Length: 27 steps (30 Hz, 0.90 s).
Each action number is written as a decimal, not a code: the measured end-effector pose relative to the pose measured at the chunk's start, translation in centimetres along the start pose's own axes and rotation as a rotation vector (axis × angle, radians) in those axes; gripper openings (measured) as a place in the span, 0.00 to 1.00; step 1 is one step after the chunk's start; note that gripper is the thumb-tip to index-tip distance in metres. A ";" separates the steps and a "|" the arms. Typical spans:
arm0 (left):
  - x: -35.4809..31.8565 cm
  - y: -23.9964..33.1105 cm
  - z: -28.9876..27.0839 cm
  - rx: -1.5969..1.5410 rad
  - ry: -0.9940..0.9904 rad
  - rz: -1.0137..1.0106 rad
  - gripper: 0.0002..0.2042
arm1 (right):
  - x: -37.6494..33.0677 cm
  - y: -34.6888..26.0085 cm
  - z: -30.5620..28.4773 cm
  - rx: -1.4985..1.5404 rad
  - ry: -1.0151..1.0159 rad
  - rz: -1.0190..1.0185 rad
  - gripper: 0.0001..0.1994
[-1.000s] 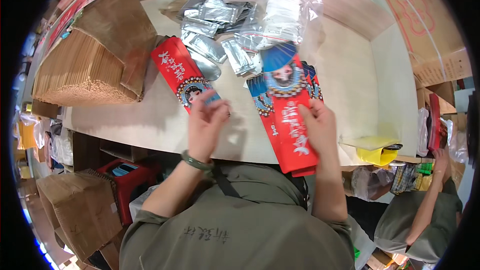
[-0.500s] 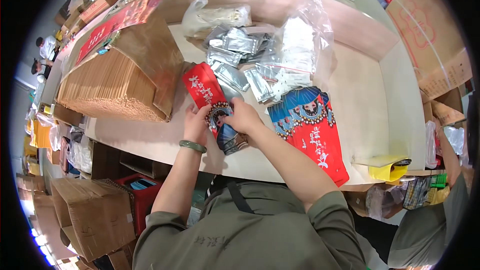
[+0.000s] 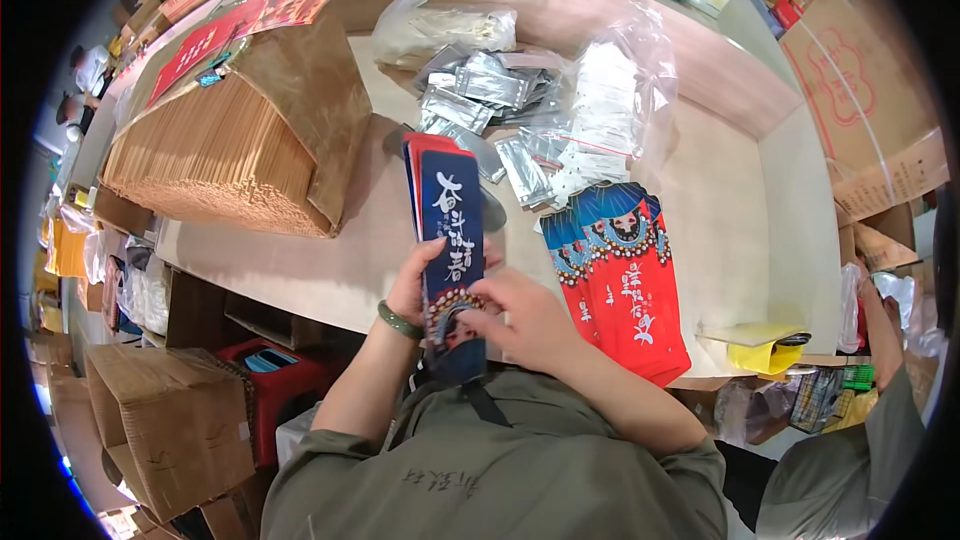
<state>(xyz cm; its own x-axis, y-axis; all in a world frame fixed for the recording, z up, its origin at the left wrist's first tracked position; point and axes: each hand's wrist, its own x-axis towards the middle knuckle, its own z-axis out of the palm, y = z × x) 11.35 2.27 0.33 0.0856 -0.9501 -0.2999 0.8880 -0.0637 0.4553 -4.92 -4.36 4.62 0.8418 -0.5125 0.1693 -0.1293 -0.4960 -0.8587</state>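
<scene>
A stack of long printed cards [image 3: 456,230] is held upright just above the table's front edge. Its top card is dark blue with white lettering and a beaded headdress figure low down; red cards show behind it. My left hand [image 3: 408,290] is closed around the stack's left side, thumb in front, a green bangle on its wrist. My right hand [image 3: 520,315] grips the lower right side, its fingers bent over the front; some fingertips are hidden. To the right lies a fanned pile of red printed cards [image 3: 625,285] with blue headdress tops.
Behind the hands are a heap of silver packets [image 3: 490,85], a clear bag of white pieces [image 3: 610,80] and another plastic bag [image 3: 450,30]. A large block of brown cardboard pieces [image 3: 230,160] stands left. A yellow item [image 3: 765,355] sits at the front right corner.
The stack has come nearer my body and turned more upright. A dark blue card now faces up where a red-and-blue one showed. Both hands have moved nearer and rightward with it.
</scene>
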 end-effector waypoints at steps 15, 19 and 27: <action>1.0 -0.6 4.2 0.284 -0.376 -0.493 0.30 | -0.9 -1.8 -9.7 -0.772 0.207 -0.316 0.32; 1.8 -0.7 6.4 0.800 -0.429 -0.579 0.35 | -0.3 0.5 -9.8 -0.724 -0.096 -0.318 0.25; 1.8 -0.7 2.8 0.446 -0.433 -0.034 0.47 | -1.2 0.8 -10.6 0.636 0.133 0.471 0.14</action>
<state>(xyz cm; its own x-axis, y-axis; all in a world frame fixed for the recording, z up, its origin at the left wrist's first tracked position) 9.56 -0.24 1.83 -0.2140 -0.9768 0.0042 0.6046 -0.1290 0.7860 -11.58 -11.57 8.81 0.6983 -0.6677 -0.2580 -0.0986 0.2673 -0.9586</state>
